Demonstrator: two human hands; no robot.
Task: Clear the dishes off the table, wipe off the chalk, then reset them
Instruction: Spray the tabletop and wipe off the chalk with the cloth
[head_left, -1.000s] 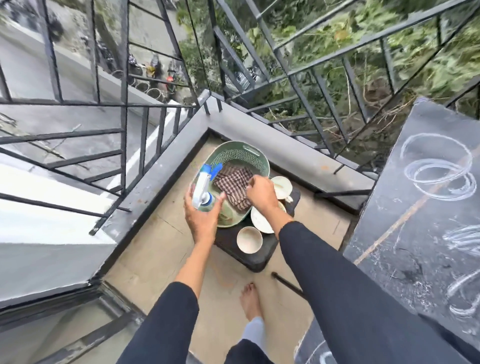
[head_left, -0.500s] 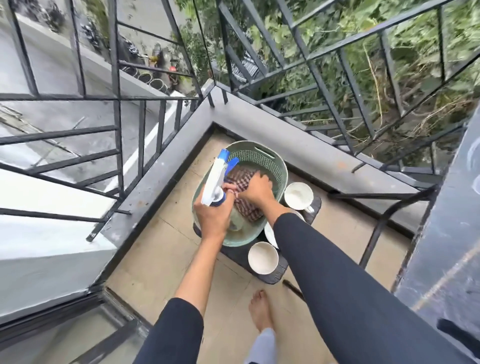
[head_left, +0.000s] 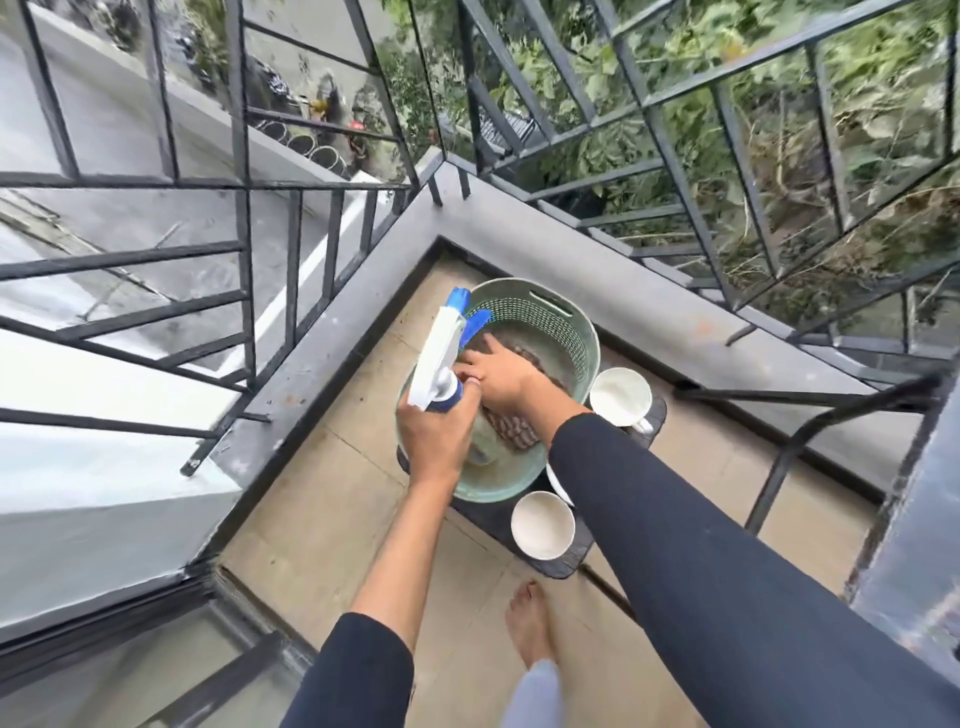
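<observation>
Both hands are busy: my left hand holds the spray bottle while my right hand grasps the checkered cloth inside the green basket, so I judge the wiping step begins and next I must lift the cloth out and turn to the chalked surface.

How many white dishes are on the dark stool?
3 visible: a mug right of the green basket, a bowl at the near end, a plate edge between; more may be hidden.

light: soft, even daylight, bright | shadows: faint, no hard edges | glare: pale wall at left nearly washed out | blur: motion smear on railing and foliage far right | distortion: wide-angle bending of straight bars toward edges | focus: centre fairly sharp, near sleeves soft
</observation>
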